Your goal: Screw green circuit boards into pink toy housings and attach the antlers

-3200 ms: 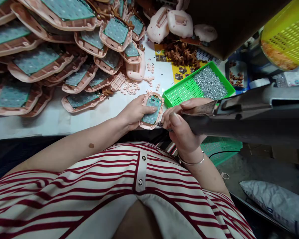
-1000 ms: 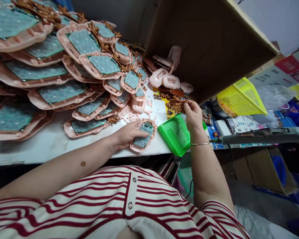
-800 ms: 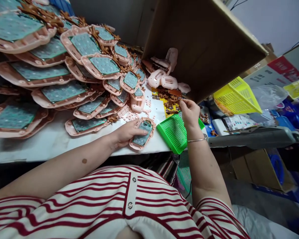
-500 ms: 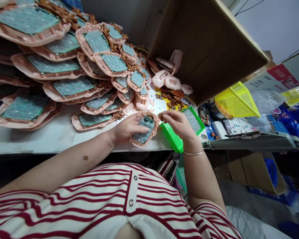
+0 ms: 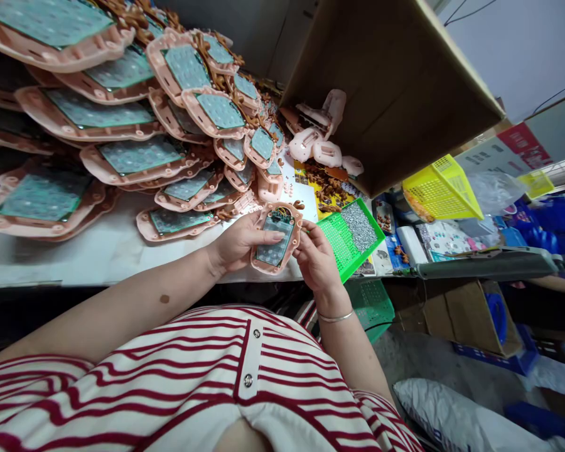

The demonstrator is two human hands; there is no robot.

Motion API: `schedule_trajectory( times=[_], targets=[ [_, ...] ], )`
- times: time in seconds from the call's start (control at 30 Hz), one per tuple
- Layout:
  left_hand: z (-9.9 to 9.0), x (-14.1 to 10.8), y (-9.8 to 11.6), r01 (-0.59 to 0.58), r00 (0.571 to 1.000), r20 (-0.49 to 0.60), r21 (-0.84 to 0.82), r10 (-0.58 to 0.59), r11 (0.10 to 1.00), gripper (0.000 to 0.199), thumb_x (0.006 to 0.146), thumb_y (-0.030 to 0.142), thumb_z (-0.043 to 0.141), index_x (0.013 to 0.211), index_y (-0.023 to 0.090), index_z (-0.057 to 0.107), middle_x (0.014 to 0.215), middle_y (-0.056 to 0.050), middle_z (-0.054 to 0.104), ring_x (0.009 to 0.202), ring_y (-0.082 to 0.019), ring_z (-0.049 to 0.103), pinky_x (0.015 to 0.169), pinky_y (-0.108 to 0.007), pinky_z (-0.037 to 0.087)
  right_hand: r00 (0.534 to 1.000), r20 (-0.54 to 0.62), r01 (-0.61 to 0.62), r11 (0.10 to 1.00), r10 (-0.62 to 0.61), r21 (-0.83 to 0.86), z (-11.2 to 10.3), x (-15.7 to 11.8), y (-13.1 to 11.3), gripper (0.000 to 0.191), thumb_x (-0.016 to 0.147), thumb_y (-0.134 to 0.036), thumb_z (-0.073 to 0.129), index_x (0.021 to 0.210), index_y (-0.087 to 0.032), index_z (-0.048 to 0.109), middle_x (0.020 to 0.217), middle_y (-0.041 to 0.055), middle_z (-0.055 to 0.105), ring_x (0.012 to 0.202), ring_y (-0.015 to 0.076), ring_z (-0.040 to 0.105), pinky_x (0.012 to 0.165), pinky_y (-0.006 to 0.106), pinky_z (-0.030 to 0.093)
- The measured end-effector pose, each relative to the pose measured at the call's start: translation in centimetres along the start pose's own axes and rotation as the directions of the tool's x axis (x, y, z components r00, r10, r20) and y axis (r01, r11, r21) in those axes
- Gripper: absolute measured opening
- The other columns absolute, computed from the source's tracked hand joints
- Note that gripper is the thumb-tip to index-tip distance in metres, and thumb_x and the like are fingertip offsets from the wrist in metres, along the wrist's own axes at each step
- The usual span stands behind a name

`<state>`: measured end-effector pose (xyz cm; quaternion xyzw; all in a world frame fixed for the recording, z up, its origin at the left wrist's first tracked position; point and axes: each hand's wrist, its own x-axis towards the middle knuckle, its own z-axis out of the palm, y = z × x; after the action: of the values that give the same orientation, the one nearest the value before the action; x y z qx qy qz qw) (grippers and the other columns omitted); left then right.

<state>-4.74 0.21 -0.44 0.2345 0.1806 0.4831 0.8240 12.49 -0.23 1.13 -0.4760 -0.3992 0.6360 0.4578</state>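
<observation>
A pink plastic shell (image 5: 274, 250) with a teal circuit board and wires in it is held over the table's front edge. My left hand (image 5: 239, 243) grips its left side, thumb lying across the board. My right hand (image 5: 316, 256) is at the shell's right edge with its fingers bent together; whether they pinch the rim or something small is hidden. A small brown piece (image 5: 299, 205) sticks out at the shell's top right. Just right of my right hand stands a green basket (image 5: 341, 242) with many small silvery parts in it.
Stacked pink shells with boards (image 5: 132, 157) fill the left of the table (image 5: 42, 260). An open cardboard box (image 5: 395, 81) stands behind, near pink parts (image 5: 327, 154) and brown pieces (image 5: 327, 188). A yellow basket (image 5: 445, 188) is on the right.
My right hand has come down and left, from above the green basket to the shell's right edge. A brown piece now shows at the shell's top. The view has shifted slightly.
</observation>
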Motion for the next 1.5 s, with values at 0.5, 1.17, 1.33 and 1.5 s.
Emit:
schedule_trajectory(
  times=[0.5, 1.17, 1.33, 1.5],
  targets=[
    [-0.3, 0.0, -0.3, 0.135, 0.991, -0.032, 0.181, -0.131, 0.974, 0.043, 0.065, 0.018, 0.081, 0.105, 0.013, 0.066, 0.084, -0.007, 0.074, 0.07, -0.018, 0.068, 0.065, -0.028, 0.054, 0.933, -0.181, 0.277, 0.942, -0.31, -0.188, -2.8, 1.1, -1.6, 0.022, 0.08, -0.04, 0.075, 0.1, -0.031, 0.072, 0.081, -0.004, 0.064, 0.07, 0.009, 0.058, 0.073, 0.028, 0.054],
    [-0.5, 0.2, -0.5, 0.204, 0.979, -0.043, 0.295, -0.201, 0.933, 0.042, 0.063, 0.017, 0.079, 0.102, 0.012, 0.063, 0.082, -0.007, 0.072, 0.065, -0.017, 0.065, 0.06, -0.026, 0.051, 0.957, -0.025, 0.269, 0.917, -0.289, -0.296, -2.0, 1.5, 0.2, 0.021, 0.077, -0.038, 0.079, 0.096, -0.031, 0.074, 0.089, -0.0027, 0.071, 0.08, 0.0125, 0.063, 0.082, 0.032, 0.055],
    [-0.8, 0.2, -0.6, 0.239, 0.97, -0.031, 0.251, -0.239, 0.938, 0.035, 0.063, 0.019, 0.081, 0.094, 0.011, 0.066, 0.079, -0.007, 0.072, 0.062, -0.016, 0.064, 0.058, -0.025, 0.049, 0.874, 0.051, 0.413, 0.684, -0.483, -0.601, -2.2, 1.2, 0.6, 0.016, 0.084, -0.035, 0.071, 0.098, -0.029, 0.071, 0.093, 0.0006, 0.07, 0.087, 0.0162, 0.064, 0.088, 0.038, 0.054],
    [-0.8, 0.1, -0.4, 0.261, 0.959, 0.051, 0.227, -0.279, 0.938, 0.036, 0.062, 0.021, 0.08, 0.094, 0.01, 0.067, 0.08, -0.01, 0.072, 0.063, -0.018, 0.066, 0.058, -0.027, 0.05, 0.906, 0.006, 0.375, 0.794, -0.424, -0.479, -1.8, 0.5, 0.9, 0.017, 0.085, -0.036, 0.07, 0.1, -0.028, 0.068, 0.089, -0.0003, 0.068, 0.081, 0.0147, 0.064, 0.079, 0.034, 0.055]
  ],
)
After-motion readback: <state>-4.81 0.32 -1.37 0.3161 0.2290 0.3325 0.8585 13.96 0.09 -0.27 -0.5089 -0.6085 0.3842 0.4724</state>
